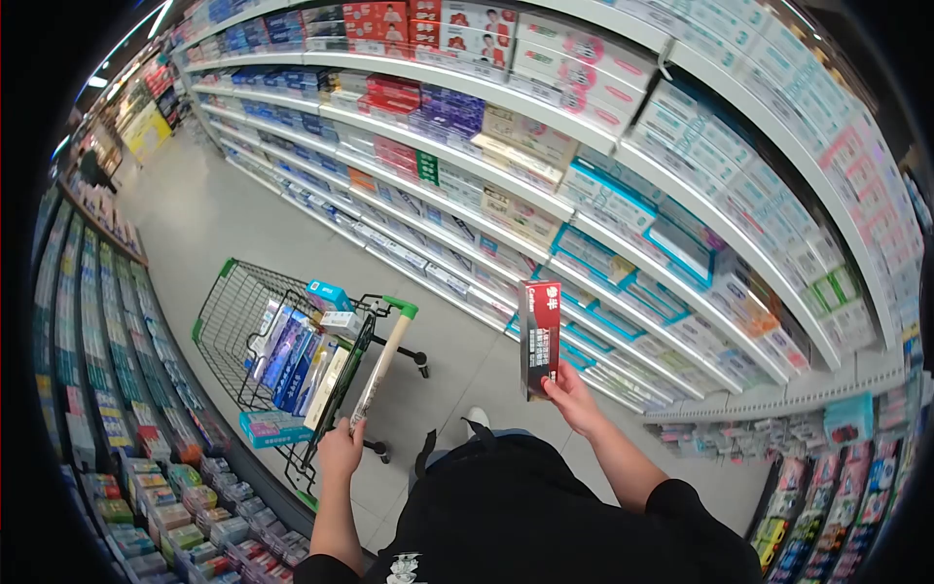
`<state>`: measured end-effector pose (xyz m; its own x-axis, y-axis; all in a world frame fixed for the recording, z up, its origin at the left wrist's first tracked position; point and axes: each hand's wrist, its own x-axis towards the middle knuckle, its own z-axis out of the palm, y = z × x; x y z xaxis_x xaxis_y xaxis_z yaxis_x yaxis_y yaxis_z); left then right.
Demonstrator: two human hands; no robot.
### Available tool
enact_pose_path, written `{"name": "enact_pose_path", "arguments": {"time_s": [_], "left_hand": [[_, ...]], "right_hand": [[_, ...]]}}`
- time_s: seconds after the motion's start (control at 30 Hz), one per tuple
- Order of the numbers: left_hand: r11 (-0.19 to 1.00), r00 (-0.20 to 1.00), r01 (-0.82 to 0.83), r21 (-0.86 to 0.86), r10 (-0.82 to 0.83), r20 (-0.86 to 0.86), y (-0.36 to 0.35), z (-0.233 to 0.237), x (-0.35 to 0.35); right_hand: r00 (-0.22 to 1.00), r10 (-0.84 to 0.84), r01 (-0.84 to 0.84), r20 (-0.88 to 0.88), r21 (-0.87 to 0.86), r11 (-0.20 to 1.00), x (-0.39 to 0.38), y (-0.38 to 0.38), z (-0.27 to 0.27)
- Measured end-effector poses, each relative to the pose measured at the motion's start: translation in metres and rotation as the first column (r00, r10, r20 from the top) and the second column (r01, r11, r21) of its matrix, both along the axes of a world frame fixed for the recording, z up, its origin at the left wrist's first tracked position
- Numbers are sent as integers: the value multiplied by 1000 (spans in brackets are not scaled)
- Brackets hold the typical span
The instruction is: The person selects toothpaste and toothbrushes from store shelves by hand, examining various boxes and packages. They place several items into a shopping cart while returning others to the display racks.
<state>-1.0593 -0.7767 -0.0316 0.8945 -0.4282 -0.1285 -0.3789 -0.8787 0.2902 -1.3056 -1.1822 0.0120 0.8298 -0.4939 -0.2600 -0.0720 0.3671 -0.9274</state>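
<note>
In my right hand point(572, 397) is an upright red and black toothpaste box point(542, 336) with white lettering, gripped near its lower end. My left hand point(341, 449) is wrapped round the handle point(383, 370) of a shopping cart point(226, 321) with a dark wire basket and green corner pieces. Inside the basket lie several boxes, among them blue boxes point(295, 370) and a pale yellow box point(329, 387). A teal box point(275, 428) rests at the near side of the cart. Another teal box point(327, 295) and a white box point(339, 323) sit near the handle end.
Tall white shelves point(438, 73) full of boxed goods curve along the front and right. Low display racks point(165, 496) line the left side. Hanging packets point(710, 438) are at the lower right. A grey tiled aisle floor point(185, 219) runs toward the far left, where a person point(95, 170) stands.
</note>
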Motion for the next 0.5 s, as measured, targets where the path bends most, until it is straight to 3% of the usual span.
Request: {"name": "enact_pose_path", "arguments": {"time_s": [0.23, 0.4, 0.5], "left_hand": [[998, 999, -31, 47, 29, 40, -25, 8, 37], [998, 997, -33, 54, 29, 67, -35, 7, 62], [998, 998, -45, 53, 43, 37, -41, 6, 81]], "right_hand": [[969, 155, -183, -193, -139, 973, 101, -72, 3], [952, 226, -273, -206, -246, 930, 175, -102, 3], [967, 202, -244, -154, -346, 906, 230, -111, 18]]}}
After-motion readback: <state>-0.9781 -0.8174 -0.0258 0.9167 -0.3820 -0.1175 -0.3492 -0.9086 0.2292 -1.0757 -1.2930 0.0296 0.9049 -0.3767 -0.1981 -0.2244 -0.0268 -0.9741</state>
